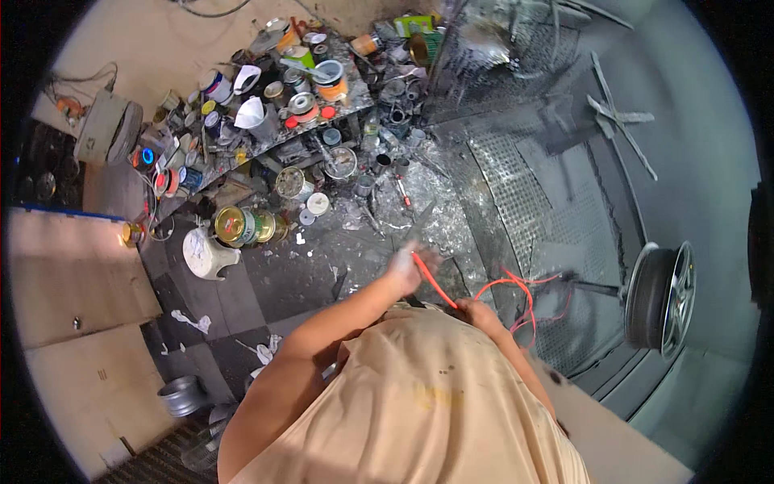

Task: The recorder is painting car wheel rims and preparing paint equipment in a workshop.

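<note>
- Stretching between the two hands, an orange-red flexible hose [436, 284] is gripped at its nearer part by the right hand [481, 315], whose fingers are closed around it.
- The hose's farther end is met by the left hand [407, 264]; its fingers are blurred, so whether they are clamped or apart cannot be told.
- Loose loops of the hose are spread to the right of the grip.
- Farther right, a silver spoked wheel rim [684, 300] is seen upright.
- Left of the grip, a round white plastic stool [206, 252] is placed beside gold-lidded metal cans [234, 227].
</note>
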Demonstrator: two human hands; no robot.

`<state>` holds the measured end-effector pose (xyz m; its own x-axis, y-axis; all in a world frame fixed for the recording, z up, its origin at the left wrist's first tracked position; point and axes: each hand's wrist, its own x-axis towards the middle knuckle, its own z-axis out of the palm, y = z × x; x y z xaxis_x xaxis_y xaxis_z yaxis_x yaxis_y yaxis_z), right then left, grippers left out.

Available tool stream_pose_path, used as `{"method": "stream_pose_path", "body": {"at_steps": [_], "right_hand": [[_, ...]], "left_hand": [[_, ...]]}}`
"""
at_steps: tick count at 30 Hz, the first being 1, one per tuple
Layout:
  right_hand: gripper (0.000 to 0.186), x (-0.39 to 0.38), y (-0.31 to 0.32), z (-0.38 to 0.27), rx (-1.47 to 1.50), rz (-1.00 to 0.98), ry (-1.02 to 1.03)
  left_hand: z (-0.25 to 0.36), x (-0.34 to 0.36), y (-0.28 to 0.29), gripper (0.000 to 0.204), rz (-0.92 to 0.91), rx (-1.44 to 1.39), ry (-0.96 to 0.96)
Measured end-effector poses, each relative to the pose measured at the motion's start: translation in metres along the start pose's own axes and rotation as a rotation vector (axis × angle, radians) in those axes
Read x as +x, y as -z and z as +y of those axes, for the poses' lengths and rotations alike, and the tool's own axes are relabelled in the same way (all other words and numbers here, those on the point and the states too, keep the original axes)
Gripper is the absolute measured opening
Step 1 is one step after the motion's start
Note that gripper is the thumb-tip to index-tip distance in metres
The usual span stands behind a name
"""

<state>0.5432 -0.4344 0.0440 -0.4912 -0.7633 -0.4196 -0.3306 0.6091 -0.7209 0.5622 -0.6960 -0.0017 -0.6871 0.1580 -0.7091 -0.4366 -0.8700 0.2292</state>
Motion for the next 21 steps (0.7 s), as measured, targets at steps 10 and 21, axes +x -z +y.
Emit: {"method": "stream_pose_path", "body": {"at_steps": [10, 21], "right_hand": [[0.045, 0.13, 0.051, -0.009, -0.033, 0.038, -0.136], [0.041, 0.304, 0.182, 0.091, -0.044, -0.175, -0.102]], "left_hand": [[0.137, -0.031, 0.053, 0.019, 0.456, -0.165, -0.484], [0.206, 0.024, 0.016, 0.018, 0.535, -0.411, -0.716]]}}
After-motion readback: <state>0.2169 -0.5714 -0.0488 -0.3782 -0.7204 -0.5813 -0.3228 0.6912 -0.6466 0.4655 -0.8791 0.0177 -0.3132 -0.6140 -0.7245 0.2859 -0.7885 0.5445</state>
